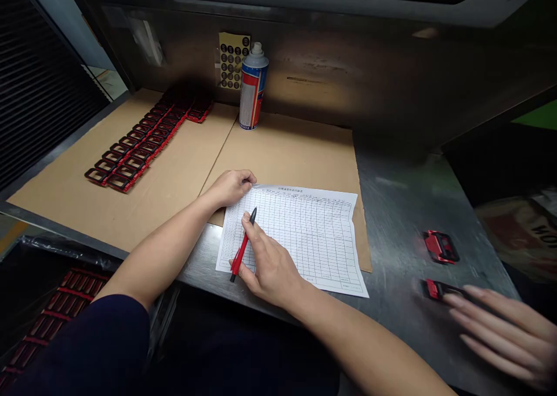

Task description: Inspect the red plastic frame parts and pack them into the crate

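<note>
Head view: the right grip (270,265) is shut on a red and black pen (242,247). The left grip (230,188) curls on the top edge of a paper form (296,239); I cannot tell if it pinches. Its boxes are too small to see if they are filled. Past the left grip, red frames (134,146) sit in two long rows on brown cardboard (287,152). Far right, another person's hand (500,338) is by two more red frames (440,246).
</note>
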`<state>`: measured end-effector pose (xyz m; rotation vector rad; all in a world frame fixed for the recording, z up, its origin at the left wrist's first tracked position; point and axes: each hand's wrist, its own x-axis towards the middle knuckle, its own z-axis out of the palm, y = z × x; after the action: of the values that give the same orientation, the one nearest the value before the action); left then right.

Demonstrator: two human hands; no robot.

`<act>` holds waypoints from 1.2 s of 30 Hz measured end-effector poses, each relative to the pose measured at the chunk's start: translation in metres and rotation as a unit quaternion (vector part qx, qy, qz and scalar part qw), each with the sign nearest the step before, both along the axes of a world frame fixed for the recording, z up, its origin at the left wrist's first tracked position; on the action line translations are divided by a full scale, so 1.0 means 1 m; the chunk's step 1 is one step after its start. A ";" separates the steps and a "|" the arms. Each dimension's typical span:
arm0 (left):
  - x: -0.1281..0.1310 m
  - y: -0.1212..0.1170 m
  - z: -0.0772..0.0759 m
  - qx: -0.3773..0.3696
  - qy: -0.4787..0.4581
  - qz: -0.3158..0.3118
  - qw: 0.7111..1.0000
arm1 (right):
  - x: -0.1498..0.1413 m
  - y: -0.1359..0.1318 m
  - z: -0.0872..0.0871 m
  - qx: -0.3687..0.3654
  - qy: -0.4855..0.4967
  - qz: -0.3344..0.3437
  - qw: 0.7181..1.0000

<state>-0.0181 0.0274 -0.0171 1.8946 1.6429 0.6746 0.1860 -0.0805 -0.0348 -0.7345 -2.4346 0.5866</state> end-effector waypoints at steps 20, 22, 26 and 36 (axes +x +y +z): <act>-0.001 0.001 -0.006 0.024 -0.052 -0.040 0.998 | 0.000 0.003 0.009 0.040 0.126 -0.014 0.991; -0.001 0.001 -0.005 0.022 -0.052 -0.044 0.997 | -0.001 0.003 0.010 0.041 0.134 -0.002 0.990; 0.000 0.000 -0.004 0.017 -0.050 -0.047 0.998 | -0.002 0.003 0.013 0.018 0.122 0.013 0.992; 0.000 0.002 -0.009 0.013 -0.047 -0.040 0.998 | -0.003 0.002 0.014 0.030 0.140 0.004 0.990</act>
<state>-0.0178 0.0299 -0.0258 1.9047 1.4993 0.7441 0.1830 -0.0781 -0.0212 -0.5756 -2.1866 0.5755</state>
